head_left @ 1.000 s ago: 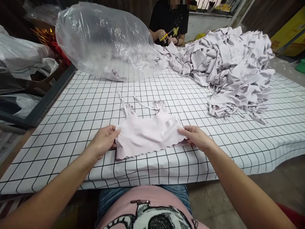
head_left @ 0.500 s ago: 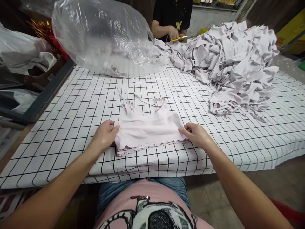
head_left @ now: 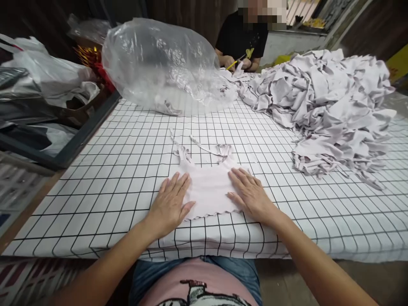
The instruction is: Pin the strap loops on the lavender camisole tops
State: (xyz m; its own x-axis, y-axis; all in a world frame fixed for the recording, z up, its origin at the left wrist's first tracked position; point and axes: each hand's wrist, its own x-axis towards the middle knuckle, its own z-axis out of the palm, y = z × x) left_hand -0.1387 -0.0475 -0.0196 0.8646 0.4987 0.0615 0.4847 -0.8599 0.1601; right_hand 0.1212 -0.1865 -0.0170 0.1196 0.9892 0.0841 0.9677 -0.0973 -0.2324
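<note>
White plastic bags [head_left: 57,72] sit at the far left, beside the surface [head_left: 121,182]; a clear plastic bag [head_left: 159,63] bulges over its far side; the left hand [head_left: 169,205] lies palm down, fingers extended and slightly apart, grasping nothing, its fingertips and thumb on the left side of a pale pink camisole [head_left: 211,193]; the camisole rests near the front edge, straps pointing away; beyond it a co-worker [head_left: 244,42] holds a yellow-handled tool [head_left: 232,65]; the right hand [head_left: 251,194], likewise flat and without a grip, covers the camisole's right side; farther right stands a heap of similar pale garments [head_left: 338,102]; both hands have just let go of the side edges, so the work appears to be pressing flat rather than pulling taut; against the earlier frame, the front shows fewer creases and the scalloped hem reads as one line.
</note>
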